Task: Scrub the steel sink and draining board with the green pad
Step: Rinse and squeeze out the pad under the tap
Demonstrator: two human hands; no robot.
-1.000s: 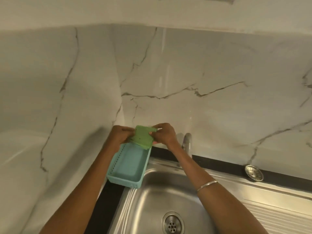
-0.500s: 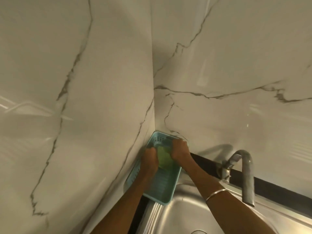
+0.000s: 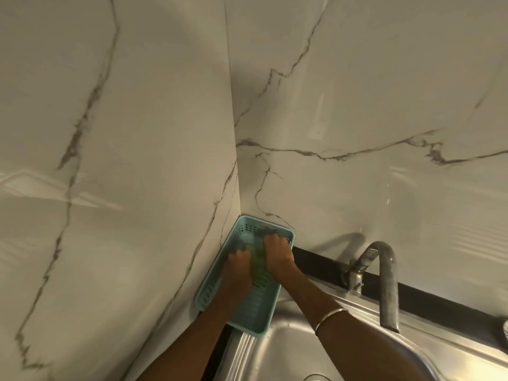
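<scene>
Since the earlier frame, the green pad [image 3: 258,261] has been lowered from above the blue basket [image 3: 247,312] into it, where it is now pressed between both hands. It is covered from the left by the left hand [image 3: 236,266] and from the right by the right hand [image 3: 277,253]; the fingers appear curled around it, though blur obscures them. The basket is set in the wall corner, overhanging the steel sink [image 3: 288,350], with the tap [image 3: 384,276] to its right.
</scene>
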